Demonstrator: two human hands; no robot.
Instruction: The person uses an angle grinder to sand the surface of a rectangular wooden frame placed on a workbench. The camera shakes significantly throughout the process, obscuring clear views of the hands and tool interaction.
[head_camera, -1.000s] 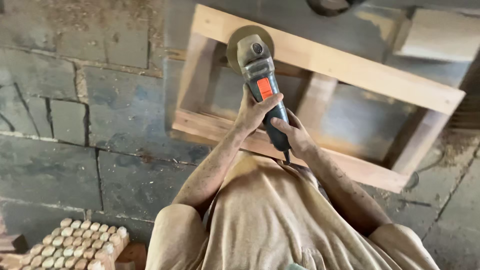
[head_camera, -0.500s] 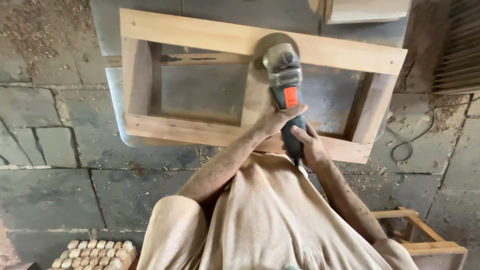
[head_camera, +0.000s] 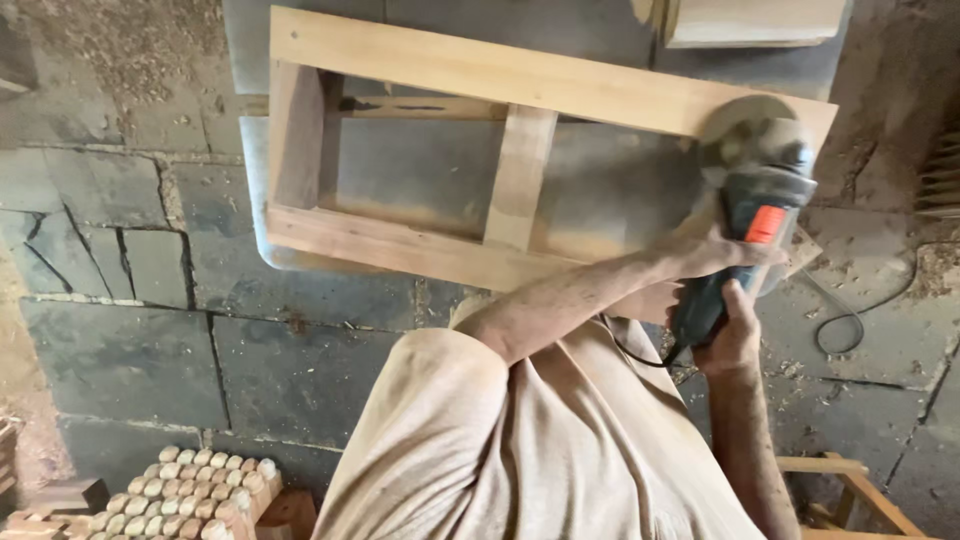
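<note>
Both hands close around one angle grinder, which sits at about two o'clock in the view, over the right end of a pale wooden frame. The left hand crosses in from eight o'clock and wraps its fingers over the upper body of the tool, just below the orange switch; the right hand comes up from six o'clock and grips the dark rear handle, fingers shut round it. The grinder's long axis runs roughly from seven o'clock to one o'clock, head away from the person, and its round sanding disc lies on the far rail of the frame near the right corner. That rail runs nearly nine to three, tilting down toward three, so the tool stands across it rather than along it. The frame rests on a grey tabletop, with a centre upright well to the left of the disc. To the right the rail ends just beside the disc, leaving little wood there; leftward the rail is open for its whole length. A black cable loops over the dusty stone floor at four o'clock, close to the right wrist. A stack of small wooden pegs lies far off at seven o'clock.
</note>
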